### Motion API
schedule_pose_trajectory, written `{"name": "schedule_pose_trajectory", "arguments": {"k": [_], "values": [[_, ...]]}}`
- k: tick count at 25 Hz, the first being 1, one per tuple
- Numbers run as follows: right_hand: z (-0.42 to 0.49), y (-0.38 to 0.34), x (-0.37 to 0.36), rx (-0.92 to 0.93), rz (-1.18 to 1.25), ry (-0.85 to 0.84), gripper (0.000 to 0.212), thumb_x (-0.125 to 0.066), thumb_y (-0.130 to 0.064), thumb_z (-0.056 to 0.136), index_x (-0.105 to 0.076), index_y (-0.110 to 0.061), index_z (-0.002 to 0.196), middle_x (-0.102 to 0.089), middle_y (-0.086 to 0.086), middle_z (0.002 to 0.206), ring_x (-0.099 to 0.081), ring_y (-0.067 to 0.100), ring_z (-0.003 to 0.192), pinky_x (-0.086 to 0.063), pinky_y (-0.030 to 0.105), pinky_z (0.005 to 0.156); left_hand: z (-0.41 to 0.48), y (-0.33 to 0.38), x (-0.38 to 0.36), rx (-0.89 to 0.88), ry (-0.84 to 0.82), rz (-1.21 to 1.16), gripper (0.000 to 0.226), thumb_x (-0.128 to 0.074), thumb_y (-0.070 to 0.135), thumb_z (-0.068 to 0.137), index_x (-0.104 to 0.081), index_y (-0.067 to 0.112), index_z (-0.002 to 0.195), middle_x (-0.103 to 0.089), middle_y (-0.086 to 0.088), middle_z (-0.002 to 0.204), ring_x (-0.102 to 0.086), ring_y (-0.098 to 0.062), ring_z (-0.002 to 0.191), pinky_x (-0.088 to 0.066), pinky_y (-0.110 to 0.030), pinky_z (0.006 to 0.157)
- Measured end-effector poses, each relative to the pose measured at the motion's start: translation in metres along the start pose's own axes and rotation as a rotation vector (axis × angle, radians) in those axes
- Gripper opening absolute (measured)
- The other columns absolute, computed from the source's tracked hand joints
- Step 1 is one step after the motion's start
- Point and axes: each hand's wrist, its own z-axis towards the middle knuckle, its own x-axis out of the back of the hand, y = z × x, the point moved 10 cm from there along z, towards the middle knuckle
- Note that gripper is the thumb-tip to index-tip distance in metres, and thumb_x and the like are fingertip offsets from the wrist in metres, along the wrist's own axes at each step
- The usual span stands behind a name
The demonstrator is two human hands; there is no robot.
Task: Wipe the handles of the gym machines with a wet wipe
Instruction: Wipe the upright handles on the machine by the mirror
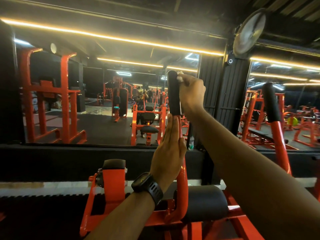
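Head view: little of the wet wipe shows, only a pale crumpled scrap at the top of the right hand. The rest is hidden under its fingers, which are curled and pinch the wipe against the upper end of the black foam handle. The hand also hides the handle's right flank.

The handle stands near frame centre, a little toward 12 o'clock. Its long axis is nearly upright and its rounded end points up. At its lower end it joins the orange bar, which runs down toward 6 o'clock.

The left hand lies flat along that bar just below the foam, fingers straight and pointing up. Whether its thumb wraps the bar cannot be told. A black wristwatch sits on that wrist.

A second handle stands at 3 o'clock, leaning slightly left. Reflections in the mirror behind are blurred.
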Motion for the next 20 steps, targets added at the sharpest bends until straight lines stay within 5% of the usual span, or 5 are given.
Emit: {"name": "schedule_pose_trajectory", "arguments": {"k": [5, 8, 12, 15, 20], "values": [[-0.02, 0.027, -0.001, -0.211, 0.338, -0.115, 0.017, -0.057, -0.016, 0.1, -0.069, -0.021, 0.089, -0.07, -0.006, 0.08, -0.068, 0.002, 0.067, -0.056, 0.021, 0.06, -0.001, 0.001, 0.002, -0.035, 0.03, -0.006, 0.063, -0.017, 0.053, 0.101, 0.013, 0.037, 0.153, 0.014, 0.015, 0.163, -0.007, -0.004, 0.148, -0.033, -0.021, 0.11], [-0.029, 0.03, 0.002, -0.256, 0.432, -0.184, 0.017, -0.055, -0.012, 0.101, -0.071, -0.008, 0.096, -0.073, 0.002, 0.087, -0.07, 0.003, 0.07, -0.053, 0.016, 0.062, -0.002, -0.001, 0.0, -0.027, 0.016, 0.004, 0.063, -0.019, 0.052, 0.102, 0.017, 0.042, 0.153, 0.018, 0.02, 0.162, -0.014, -0.013, 0.152, -0.049, -0.038, 0.106], [-0.054, 0.001, 0.006, 0.184, -0.116, -0.145, 0.027, -0.051, -0.01, 0.102, -0.065, -0.009, 0.125, -0.068, 0.009, 0.122, -0.07, 0.007, 0.094, -0.055, 0.01, 0.074, -0.003, -0.002, 0.001, -0.006, 0.018, 0.002, 0.065, -0.025, 0.047, 0.103, 0.01, 0.033, 0.156, 0.008, 0.007, 0.167, -0.029, -0.018, 0.148, -0.057, -0.04, 0.094], [-0.076, -0.011, 0.002, 0.624, -0.361, -0.219, 0.032, -0.055, -0.01, 0.097, -0.062, -0.005, 0.128, -0.06, 0.017, 0.136, -0.062, 0.026, 0.12, -0.054, 0.027, 0.094, -0.003, 0.003, 0.002, -0.018, 0.036, -0.01, 0.066, -0.03, 0.041, 0.102, 0.006, 0.032, 0.157, -0.004, 0.001, 0.168, -0.051, -0.026, 0.134, -0.061, -0.029, 0.077], [-0.092, 0.003, -0.009, 0.812, -0.578, -0.339, 0.057, -0.073, -0.003, 0.085, -0.053, -0.004, 0.138, -0.049, 0.018, 0.147, -0.043, 0.032, 0.139, -0.05, 0.048, 0.103, -0.002, 0.002, -0.001, -0.039, 0.036, -0.024, 0.068, -0.028, 0.043, 0.101, 0.003, 0.029, 0.16, -0.007, 0.002, 0.169, -0.056, -0.024, 0.13, -0.06, -0.024, 0.076]]}}
